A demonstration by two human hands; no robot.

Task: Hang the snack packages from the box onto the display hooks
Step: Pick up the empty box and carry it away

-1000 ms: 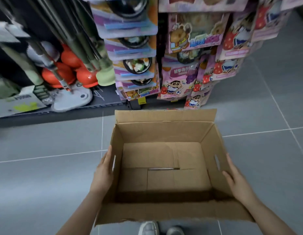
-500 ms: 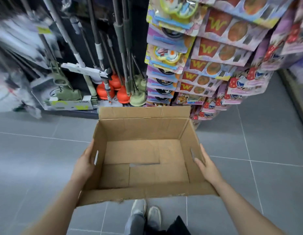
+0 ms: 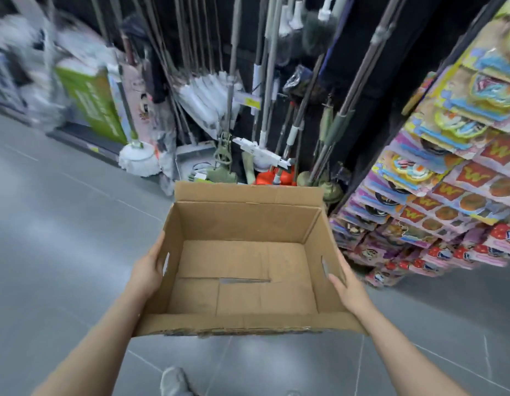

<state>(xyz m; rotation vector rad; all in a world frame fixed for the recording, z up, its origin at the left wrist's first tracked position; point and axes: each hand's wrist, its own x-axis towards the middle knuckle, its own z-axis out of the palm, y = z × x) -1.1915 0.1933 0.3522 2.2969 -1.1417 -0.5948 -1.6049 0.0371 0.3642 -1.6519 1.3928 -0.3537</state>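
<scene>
The view has swung left from the snack packages (image 3: 436,201) to the mops (image 3: 208,95), while the left hand (image 3: 146,271) and right hand (image 3: 348,284) press flat against the empty box (image 3: 242,267), so hanging looks finished

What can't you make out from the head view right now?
- Display hooks: hidden behind the hanging snack packs.
- Left shelving: motion-blurred, its goods unreadable.
- Left hand and right hand: fingers hidden behind the walls of the box, so the grip is unclear.
- Mop handles: tops cut off by the upper edge.
- Pack text: too small and blurred.
- Shoe: cut off by the bottom edge.
</scene>
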